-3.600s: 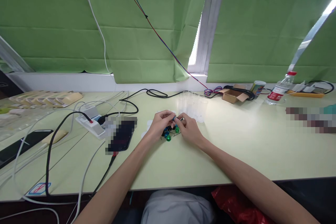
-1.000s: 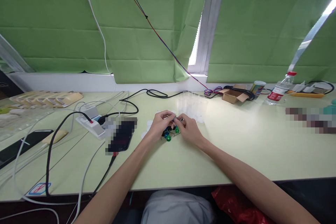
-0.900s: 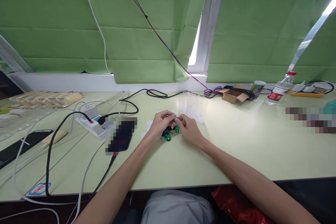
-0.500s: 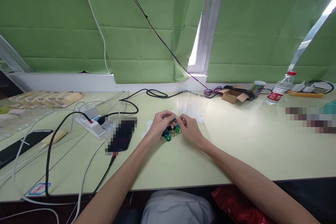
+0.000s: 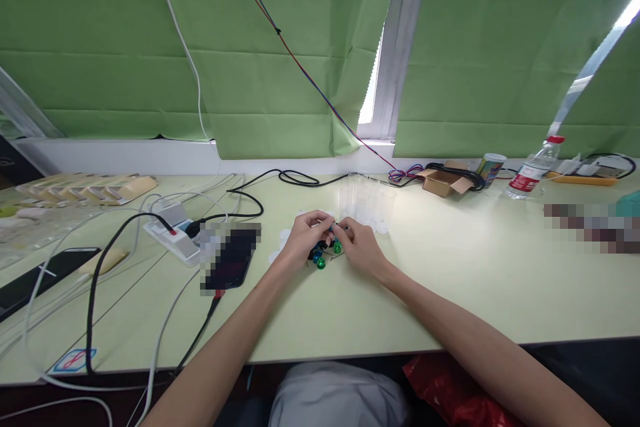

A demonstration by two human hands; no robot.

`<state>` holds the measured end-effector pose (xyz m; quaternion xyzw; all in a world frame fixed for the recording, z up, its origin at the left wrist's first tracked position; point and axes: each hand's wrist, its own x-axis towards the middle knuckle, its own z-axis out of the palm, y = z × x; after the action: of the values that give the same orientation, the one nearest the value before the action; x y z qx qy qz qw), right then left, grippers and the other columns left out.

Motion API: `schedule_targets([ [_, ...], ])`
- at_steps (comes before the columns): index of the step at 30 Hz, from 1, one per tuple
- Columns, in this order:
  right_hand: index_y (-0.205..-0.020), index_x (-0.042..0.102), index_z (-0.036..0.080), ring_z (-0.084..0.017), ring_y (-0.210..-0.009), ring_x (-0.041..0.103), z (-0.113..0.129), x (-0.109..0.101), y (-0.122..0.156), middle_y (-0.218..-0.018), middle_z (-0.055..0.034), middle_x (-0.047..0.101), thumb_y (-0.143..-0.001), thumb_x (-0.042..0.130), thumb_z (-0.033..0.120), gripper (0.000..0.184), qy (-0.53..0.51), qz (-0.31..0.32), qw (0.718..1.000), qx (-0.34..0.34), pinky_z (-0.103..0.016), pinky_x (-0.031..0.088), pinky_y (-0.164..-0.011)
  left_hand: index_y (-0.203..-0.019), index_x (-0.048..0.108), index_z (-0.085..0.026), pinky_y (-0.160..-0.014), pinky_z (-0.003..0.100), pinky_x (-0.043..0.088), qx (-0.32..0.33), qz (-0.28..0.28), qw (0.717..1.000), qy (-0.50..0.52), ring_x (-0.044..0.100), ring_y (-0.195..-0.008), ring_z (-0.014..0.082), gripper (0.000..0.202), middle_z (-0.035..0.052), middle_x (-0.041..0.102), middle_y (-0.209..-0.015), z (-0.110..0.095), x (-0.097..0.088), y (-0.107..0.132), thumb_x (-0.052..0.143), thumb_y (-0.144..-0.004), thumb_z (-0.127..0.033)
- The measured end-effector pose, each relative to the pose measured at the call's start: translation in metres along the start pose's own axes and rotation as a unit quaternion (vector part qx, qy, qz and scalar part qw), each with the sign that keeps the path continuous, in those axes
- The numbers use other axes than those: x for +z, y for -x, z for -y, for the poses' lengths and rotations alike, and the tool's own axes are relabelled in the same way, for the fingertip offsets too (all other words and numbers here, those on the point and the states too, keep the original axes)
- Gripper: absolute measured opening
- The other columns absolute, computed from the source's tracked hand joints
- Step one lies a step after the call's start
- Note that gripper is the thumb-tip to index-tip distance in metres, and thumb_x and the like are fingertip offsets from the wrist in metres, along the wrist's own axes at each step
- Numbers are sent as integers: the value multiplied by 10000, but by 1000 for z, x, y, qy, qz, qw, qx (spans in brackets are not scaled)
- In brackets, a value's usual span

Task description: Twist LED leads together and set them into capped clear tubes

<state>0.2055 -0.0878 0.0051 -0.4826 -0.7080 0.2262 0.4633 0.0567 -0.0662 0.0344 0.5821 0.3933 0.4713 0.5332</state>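
Observation:
My left hand (image 5: 303, 235) and my right hand (image 5: 364, 247) meet above the table with their fingertips close together. Both pinch a small bluish part (image 5: 332, 228), mostly covered by the fingers, so its kind cannot be made out. Just below lies a small pile of parts: a shiny green piece (image 5: 321, 263), another green piece (image 5: 337, 247) by the right fingers, a blue piece (image 5: 317, 254), and some black bits with thin metal pins. Behind the hands stand several clear plastic cylinders (image 5: 367, 195). Flat white discs (image 5: 275, 256) show beside my left hand.
Left of the hands lies a phone (image 5: 235, 259) on a cable, near a white power strip (image 5: 175, 240) and tangled cords. At the back right are an open cardboard box (image 5: 443, 183), a printed can (image 5: 491, 168) and a water bottle (image 5: 533, 170). The table's front edge (image 5: 350, 358) is near.
Both hands stay almost in place. The fingertips have shifted slightly around the bluish part, which shows less than before. The pile below has not visibly moved.

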Motion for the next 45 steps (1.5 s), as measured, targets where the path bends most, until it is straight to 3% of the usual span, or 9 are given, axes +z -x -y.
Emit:
schedule_targets([
  [8,-617,416,203,-116,-506,336,-1,1,-1,-518,41,406,-968,352,468,444,24,-7,1000,-7,-266,268,-531,-702,659,-161,-548,262,432,2,2,1000,-17,536,-540,117,264,36,609,-653,4,-2,-2,723,-699,-416],
  [15,-831,510,218,-106,-439,373,0,0,0,-452,95,410,-895,502,440,232,2,-2,1000,11,-243,290,-513,-709,638,-160,-558,263,431,10,-4,1000,-2,485,-510,98,282,22,586,-655,5,-1,-2,708,-720,-433],
  [20,-819,492,221,-105,-433,369,-1,1,0,-446,99,403,-896,493,417,211,-2,0,1000,3,-240,293,-510,-698,632,-167,-555,263,424,5,1,1000,1,480,-508,96,274,16,587,-656,3,-1,-1,713,-714,-428],
  [37,-624,434,206,-116,-486,360,1,1,-1,-512,36,444,-963,349,496,454,16,-6,1000,-1,-265,289,-526,-704,659,-165,-557,270,445,8,8,1000,-13,533,-546,123,276,37,600,-651,3,0,0,712,-714,-436],
  [45,-819,505,218,-104,-427,380,0,0,1,-438,97,409,-871,529,440,228,-4,-16,1000,11,-237,306,-513,-706,645,-171,-551,270,431,9,1,1000,2,492,-517,105,297,20,592,-650,6,-2,-2,705,-714,-462],
])
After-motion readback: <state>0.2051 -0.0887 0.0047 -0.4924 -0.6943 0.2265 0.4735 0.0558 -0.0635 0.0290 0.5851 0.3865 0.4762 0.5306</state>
